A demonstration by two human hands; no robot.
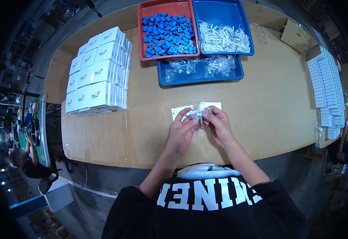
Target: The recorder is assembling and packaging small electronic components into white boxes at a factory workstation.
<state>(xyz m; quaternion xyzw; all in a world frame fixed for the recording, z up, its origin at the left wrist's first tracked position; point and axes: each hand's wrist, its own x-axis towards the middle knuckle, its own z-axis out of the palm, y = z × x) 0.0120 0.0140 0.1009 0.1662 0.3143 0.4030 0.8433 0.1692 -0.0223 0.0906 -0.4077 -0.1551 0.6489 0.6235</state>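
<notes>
Just above the near middle of the table, my left hand (pixel 182 130) and my right hand (pixel 219 124) meet around a small clear plastic bag (pixel 198 114). The fingers of both are closed on its crinkled film. A slim white piece (pixel 201 106) shows at the top of the bag; whether it lies inside cannot be made out. Beneath and behind the fingers lies a flat white open box (pixel 215 105), partly covered by my hands. Its left part (pixel 176 112) carries small dark marks.
Ahead stand a red tray (pixel 141 44) of blue parts and a blue tray (pixel 251 42) of white sticks, over a lower blue tray (pixel 200 79) with clear bags. White boxes (pixel 96 75) are stacked left, more (pixel 321 87) right. Other people (pixel 24 161) work beyond the table's cardboard surface (pixel 277 115).
</notes>
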